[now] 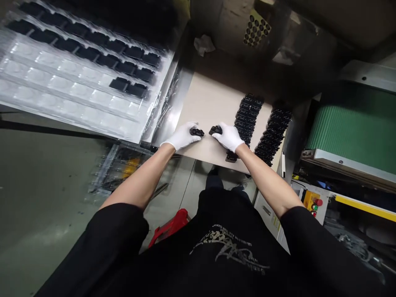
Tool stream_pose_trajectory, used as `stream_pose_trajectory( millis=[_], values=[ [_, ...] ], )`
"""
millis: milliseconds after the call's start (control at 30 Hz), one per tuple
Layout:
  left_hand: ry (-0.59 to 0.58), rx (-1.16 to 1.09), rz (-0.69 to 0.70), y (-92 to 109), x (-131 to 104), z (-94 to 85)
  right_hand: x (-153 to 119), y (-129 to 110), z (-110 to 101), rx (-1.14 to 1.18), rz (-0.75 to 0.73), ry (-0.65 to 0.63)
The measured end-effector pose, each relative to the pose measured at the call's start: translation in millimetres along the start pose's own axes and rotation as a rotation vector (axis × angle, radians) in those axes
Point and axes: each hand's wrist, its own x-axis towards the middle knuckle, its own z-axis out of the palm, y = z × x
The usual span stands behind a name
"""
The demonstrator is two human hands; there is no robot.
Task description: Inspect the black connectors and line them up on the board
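Observation:
My left hand, in a white glove, is closed on a small black plastic part above the front of a beige board. Just to its right, my gloved right hand grips a similar black part. A narrow gap separates the two parts. Beside my right hand runs a row of stacked black parts, with one piece at its near end under my wrist. A second row of the same parts lies farther right. Their exact kind cannot be made out.
Clear plastic trays with black pieces in some pockets lie at the left. A green ribbed conveyor belt stands at the right, above a yellow button box. A sheet of round black stickers hangs at the back. Below is a red object.

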Motion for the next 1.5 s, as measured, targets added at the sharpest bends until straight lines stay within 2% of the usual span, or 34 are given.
stream_pose_trajectory(
  millis=[100, 167, 233, 300, 367, 400, 467, 500, 533, 600, 667, 767, 967, 1100, 1200, 1300, 1400, 1467, 1500],
  values=[
    [-0.021, 0.189, 0.091, -19.8, 17.0, -13.5, 39.1, -20.6, 19.1, -0.232, -0.059, -0.158],
    [-0.077, 0.294, 0.136, -24.4, 18.8, -24.2, 43.3, -29.0, 22.7, -0.302, -0.081, -0.188],
    [-0.078, 0.35, 0.197, -20.3, 10.1, -29.3, 27.2, -24.4, 14.7, -0.272, -0.101, -0.127],
    [0.071, 0.35, 0.236, -4.9, -10.6, -21.6, -11.2, -2.5, -3.5, -0.173, -0.127, 0.007],
    [0.265, 0.319, 0.242, 20.6, -40.3, 2.8, -69.1, 34.0, -23.2, -0.083, -0.112, 0.173],
    [0.3, 0.302, 0.243, 35.6, -56.0, 20.5, -102.2, 55.1, -30.1, -0.062, -0.072, 0.247],
    [0.153, 0.302, 0.295, 65.1, -82.7, 61.6, -166.1, 96.5, -33.2, -0.095, 0.116, 0.363],
    [0.064, 0.325, 0.31, 77.8, -91.5, 82.1, -192.7, 114.4, -29.3, -0.136, 0.206, 0.372],
    [-0.018, 0.355, 0.319, 88.1, -96.7, 100.5, -213.9, 129.3, -22.5, -0.185, 0.272, 0.356],
    [-0.106, 0.423, 0.309, 99.9, -97.1, 127.6, -238.4, 149.7, -4.4, -0.285, 0.349, 0.288],
    [-0.128, 0.464, 0.301, 101.1, -90.2, 140.1, -243.7, 159.3, 12.8, -0.357, 0.376, 0.239],
    [-0.129, 0.467, 0.311, 91.7, -81.4, 141.5, -238.3, 164.6, 27.5, -0.373, 0.392, 0.235],
    [-0.186, 0.428, 0.309, 77.2, -81.4, 147.8, -239.5, 182.6, 36.5, -0.285, 0.296, 0.225],
    [-0.173, 0.317, 0.185, 80.9, -80.4, 156.9, -234.9, 196.2, 44.0, -0.153, 0.296, 0.231],
    [-0.057, 0.034, -0.034, 95.8, -91.8, 157.2, -230.2, 198.2, 44.9, 0.053, 0.25, 0.244],
    [-0.026, -0.481, -0.23, 133.0, -123.1, 160.3, -248.3, 193.6, 35.6, 0.443, 0.229, 0.269],
    [-0.092, -1.022, -0.324, 193.8, -164.5, 182.7, -302.8, 196.1, 17.2, 1.172, 0.257, 0.277],
    [-0.121, -1.23, -0.411, 241.5, -186.8, 211.5, -352.8, 207.9, 3.5, 1.766, 0.245, 0.253],
    [-0.171, -1.259, -0.458, 266.4, -194.9, 229.8, -380.0, 216.8, -3.0, 2.034, 0.225, 0.253]
  ],
)
